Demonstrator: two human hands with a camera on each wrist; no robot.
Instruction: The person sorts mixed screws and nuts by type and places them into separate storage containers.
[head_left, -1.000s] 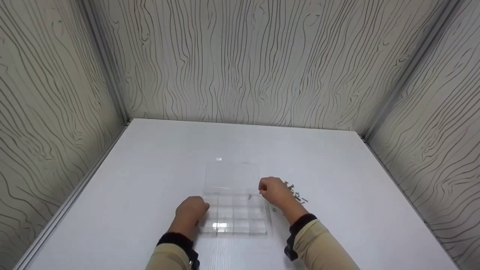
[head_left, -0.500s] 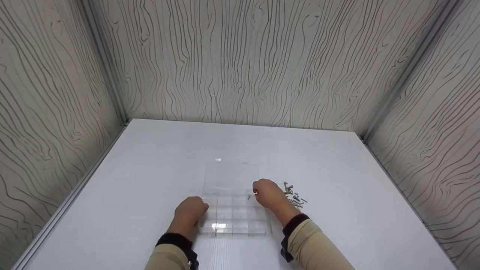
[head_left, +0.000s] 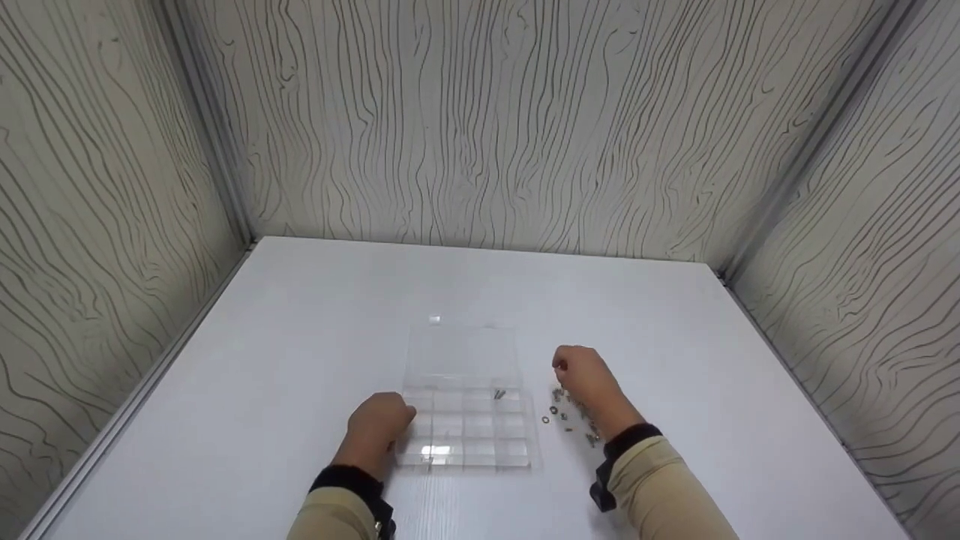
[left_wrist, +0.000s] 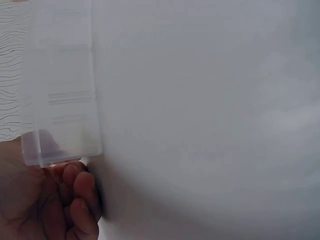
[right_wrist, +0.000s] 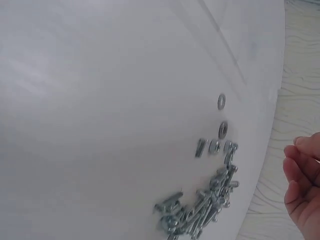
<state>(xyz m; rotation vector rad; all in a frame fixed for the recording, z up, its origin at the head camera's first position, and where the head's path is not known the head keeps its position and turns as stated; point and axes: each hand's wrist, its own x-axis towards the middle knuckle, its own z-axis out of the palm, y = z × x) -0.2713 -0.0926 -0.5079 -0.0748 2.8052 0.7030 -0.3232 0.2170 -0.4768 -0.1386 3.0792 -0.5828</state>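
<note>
A clear plastic compartment box [head_left: 480,429] lies with its lid [head_left: 461,351] folded back flat. My left hand [head_left: 379,421] grips the box's left side; in the left wrist view its fingers [left_wrist: 82,192] curl at the box corner. A couple of small screws [head_left: 499,394] sit in the far right compartment. My right hand [head_left: 589,375] hovers over loose hardware right of the box, fingers loosely bent with nothing visible between them. The right wrist view shows a heap of silvery screws [right_wrist: 205,205] below that hand, partly hidden by it in the head view.
Two washers, one pale [right_wrist: 221,101] and one darker [right_wrist: 223,130], lie apart from the heap on its box side. The white table [head_left: 330,300] ends at wood-patterned panels [head_left: 465,135] at the back and both sides.
My right hand has moved from the box's far right compartment rightward to the hardware. Another screw shows in that compartment. My left hand stays at the box's side.
</note>
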